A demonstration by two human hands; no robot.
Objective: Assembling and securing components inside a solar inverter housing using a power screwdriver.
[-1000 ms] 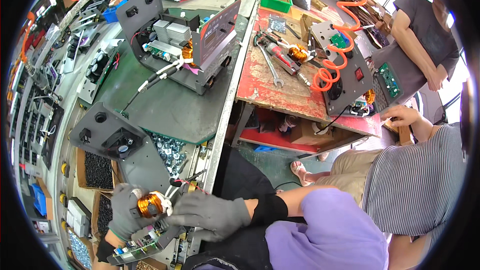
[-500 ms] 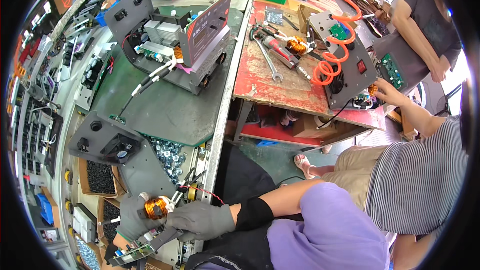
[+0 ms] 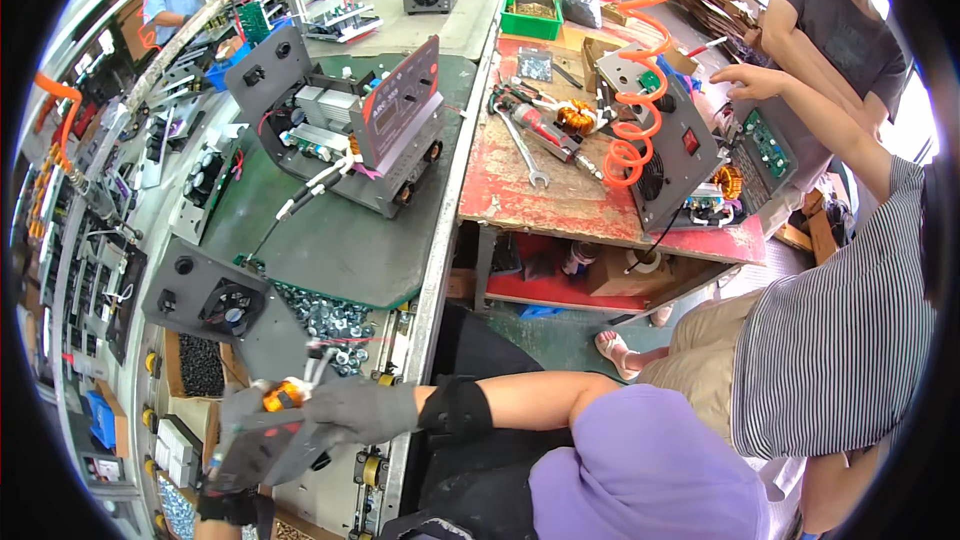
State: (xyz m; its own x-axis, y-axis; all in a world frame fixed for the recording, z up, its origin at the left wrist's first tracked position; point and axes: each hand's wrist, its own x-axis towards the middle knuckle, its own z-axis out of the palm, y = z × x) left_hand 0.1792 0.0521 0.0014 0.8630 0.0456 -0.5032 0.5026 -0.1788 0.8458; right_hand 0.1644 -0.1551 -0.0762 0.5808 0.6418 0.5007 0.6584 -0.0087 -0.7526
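At the lower left, a dark grey front panel (image 3: 262, 453) is held tilted between my gloved hands, with a copper-wound coil (image 3: 284, 397) just above it. My left hand (image 3: 240, 406) grips the panel from its far left side, its fingers mostly hidden. My right hand (image 3: 362, 411), in a grey glove, closes on the panel's right edge; its fingertips are blurred. White-sleeved cables (image 3: 318, 360) rise behind the coil. Beyond them stands a bent grey metal chassis (image 3: 215, 300) with a fan. A part-built machine (image 3: 350, 130) with a red-and-grey front sits farther off on the green mat.
Loose screws and nuts (image 3: 335, 320) lie beside the chassis; a box of black screws (image 3: 200, 365) stands left. Across a metal rail (image 3: 432, 240), a red bench (image 3: 540, 200) bears a wrench (image 3: 525, 150), an orange coiled hose (image 3: 650, 40) and another open machine (image 3: 680, 150). A person in stripes (image 3: 830, 320) reaches over it.
The held panel has turned, so its broad face now shows and the circuit board is mostly hidden. My right hand has shifted left. The striped person's hand has lifted off the other machine.
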